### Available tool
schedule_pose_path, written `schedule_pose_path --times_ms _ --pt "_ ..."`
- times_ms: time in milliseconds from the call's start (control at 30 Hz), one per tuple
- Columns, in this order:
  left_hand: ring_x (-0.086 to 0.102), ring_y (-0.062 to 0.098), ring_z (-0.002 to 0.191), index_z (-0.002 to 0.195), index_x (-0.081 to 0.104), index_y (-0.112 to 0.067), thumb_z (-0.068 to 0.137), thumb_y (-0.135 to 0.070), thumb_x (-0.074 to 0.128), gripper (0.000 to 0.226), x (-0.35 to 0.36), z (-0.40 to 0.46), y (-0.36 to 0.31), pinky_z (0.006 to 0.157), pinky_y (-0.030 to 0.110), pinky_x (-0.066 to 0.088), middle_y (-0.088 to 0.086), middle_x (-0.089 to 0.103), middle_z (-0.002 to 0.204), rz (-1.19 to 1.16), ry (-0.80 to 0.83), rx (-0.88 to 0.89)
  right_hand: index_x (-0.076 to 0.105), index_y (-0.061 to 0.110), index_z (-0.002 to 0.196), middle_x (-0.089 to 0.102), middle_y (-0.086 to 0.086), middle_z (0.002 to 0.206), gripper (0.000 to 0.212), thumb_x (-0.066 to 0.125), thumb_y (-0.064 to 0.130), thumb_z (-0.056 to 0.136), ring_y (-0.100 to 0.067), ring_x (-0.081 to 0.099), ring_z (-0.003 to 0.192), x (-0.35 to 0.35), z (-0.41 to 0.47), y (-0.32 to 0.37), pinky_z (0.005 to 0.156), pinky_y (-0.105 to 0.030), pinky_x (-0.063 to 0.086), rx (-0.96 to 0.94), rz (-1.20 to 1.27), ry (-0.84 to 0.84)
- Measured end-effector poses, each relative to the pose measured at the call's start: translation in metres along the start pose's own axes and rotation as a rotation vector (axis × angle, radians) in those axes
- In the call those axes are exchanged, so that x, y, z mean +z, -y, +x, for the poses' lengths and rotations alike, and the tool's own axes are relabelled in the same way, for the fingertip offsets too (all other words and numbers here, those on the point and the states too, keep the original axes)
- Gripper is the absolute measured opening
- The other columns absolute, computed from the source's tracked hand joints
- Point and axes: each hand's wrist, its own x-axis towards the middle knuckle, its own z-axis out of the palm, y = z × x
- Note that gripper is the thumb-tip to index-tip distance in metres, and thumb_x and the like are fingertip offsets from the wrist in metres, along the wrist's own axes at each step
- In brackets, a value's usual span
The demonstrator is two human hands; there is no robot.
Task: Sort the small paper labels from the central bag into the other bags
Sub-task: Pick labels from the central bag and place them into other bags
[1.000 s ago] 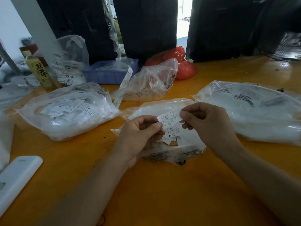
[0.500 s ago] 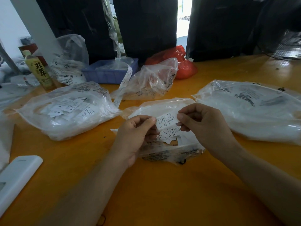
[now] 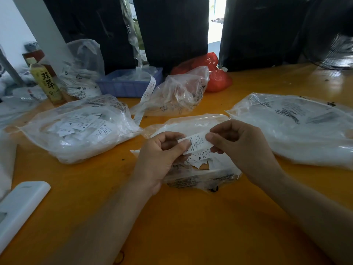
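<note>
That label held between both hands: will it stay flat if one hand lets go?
Probably not. The label looks like thin paper, spanning both hands, so it would likely droop. It seems very light, so a draught could shift it.

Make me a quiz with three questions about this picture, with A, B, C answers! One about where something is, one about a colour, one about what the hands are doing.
1. Where is the bottle?
A. Far left of the table
B. In the central bag
C. Beside the right arm

2. What colour is the tray?
A. Green
B. Blue
C. Pink

3. What are the two hands doing?
A. Lying flat on the table
B. Pinching one paper label between them
C. Lifting the tray

Answers:
1 A: it stands at the table's far left.
2 B: its walls are blue.
3 B: the left hand and right hand each pinch an end of the label above the central bag.
</note>
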Motion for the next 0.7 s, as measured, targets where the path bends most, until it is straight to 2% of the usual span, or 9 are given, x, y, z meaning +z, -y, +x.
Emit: schedule_pose_path --times_ms 167,267,367,433,500,600,700 --pt "0.081 0.026 0.088 0.104 0.076 -0.014 0.069 -0.028 0.087 0.04 0.0 0.0 0.002 0.07 0.027 0.064 0.01 0.082 0.097 0.035 0.006 0.008 0.073 0.026 0.091 0.077 0.008 0.073 0.005 0.072 0.031 0.093 -0.006 0.073 0.067 0.001 0.0 -0.001 0.063 -0.014 0.055 0.031 -0.024 0.058" --pt "0.081 0.023 0.089 0.103 0.076 -0.016 0.068 -0.029 0.088 0.039 0.001 0.0 0.001 0.07 0.027 0.065 0.008 0.082 0.094 0.05 -0.009 0.007 0.072 0.027 0.098 0.078 0.009 0.08 0.02 0.068 0.045 0.091 -0.008 0.075 0.073 0.001 0.0 0.001 0.069 -0.024 0.061 0.055 0.003 0.073" --pt "0.08 0.021 0.086 0.102 0.076 -0.018 0.069 -0.031 0.088 0.038 0.0 0.0 0.002 0.072 0.028 0.065 0.006 0.082 0.092 0.092 -0.024 0.022 0.061 0.034 0.117 0.077 0.016 0.088 0.041 0.073 0.054 0.082 -0.002 0.074 0.08 0.0 -0.002 0.004 0.068 -0.018 0.058 0.064 -0.033 0.156" --pt "0.08 0.022 0.084 0.102 0.076 -0.019 0.076 -0.026 0.089 0.03 -0.001 0.0 0.003 0.073 0.029 0.066 0.004 0.083 0.091 0.16 -0.038 0.022 0.059 0.035 0.117 0.077 0.016 0.085 0.035 0.075 0.042 0.086 0.0 0.073 0.079 0.001 -0.001 0.002 0.07 -0.017 0.052 0.054 -0.081 0.153" --pt "0.08 0.023 0.082 0.101 0.076 -0.019 0.081 -0.019 0.087 0.024 -0.002 0.002 0.002 0.07 0.029 0.065 0.003 0.083 0.09 0.195 -0.045 0.01 0.062 0.034 0.11 0.077 0.015 0.081 0.025 0.075 0.034 0.09 -0.001 0.073 0.076 0.001 0.0 0.001 0.064 -0.014 0.051 0.05 -0.065 0.1" --pt "0.08 0.02 0.073 0.101 0.076 -0.017 0.073 -0.019 0.087 0.031 -0.007 0.004 -0.007 0.06 0.022 0.062 0.004 0.083 0.089 0.132 -0.076 -0.006 0.066 0.027 0.103 0.078 0.01 0.08 0.016 0.076 0.024 0.091 -0.006 0.074 0.072 -0.002 0.003 0.0 0.061 -0.012 0.053 0.063 0.028 -0.006" --pt "0.079 0.012 0.073 0.105 0.074 -0.026 0.077 -0.011 0.086 0.033 -0.025 0.009 -0.022 0.059 0.019 0.06 -0.007 0.082 0.09 0.192 -0.243 0.093 0.069 0.022 0.1 0.078 0.007 0.081 0.011 0.075 0.018 0.092 -0.01 0.075 0.072 -0.01 0.008 -0.001 0.062 -0.016 0.056 0.071 0.074 -0.087"
